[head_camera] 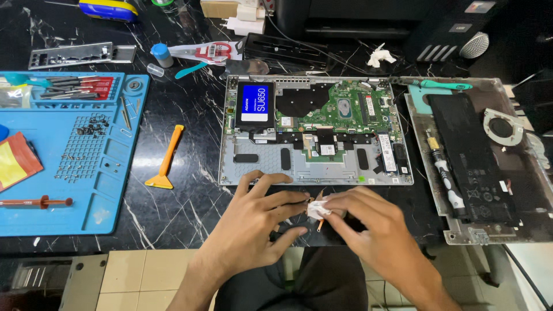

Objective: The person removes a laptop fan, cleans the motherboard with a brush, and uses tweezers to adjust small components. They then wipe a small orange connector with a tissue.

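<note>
Both hands at the near edge of the black marble surface (173,213), just in front of the opened laptop chassis (315,132). Left hand (253,222) and right hand (368,222) meet on a small white wad of tissue (318,208), with thin copper-coloured bits sticking out around it; can't tell what part is inside. Right grip: fingers pinched on the wad from above and the right. Left grip: fingertips pressed on something dark next to the wad, thumb underneath; can't tell exactly what it holds. The wad sits between the two hands, near the chassis front edge, over the surface edge above the person's lap. Chassis lies open, face up: green motherboard (345,109) in the upper half, black-and-blue drive (254,103) in the upper left bay, slim stick module (389,152) lower right. To the right, the removed bottom cover (518,190) lies inside-up with a black battery pack (469,155) lying on it, a round fan (502,125) at its top right, a black-and-white screwdriver (446,175) along its left edge and a teal tool (440,84) across its top. Left of the chassis: orange pry tool (166,158) on the marble, well apart from the hands. Further left, blue work mat (109,190) with small screws (92,124) in its grid, a driver bit set (80,86) at the top, a syringe with red plunger (34,202) near the bottom left.
</note>
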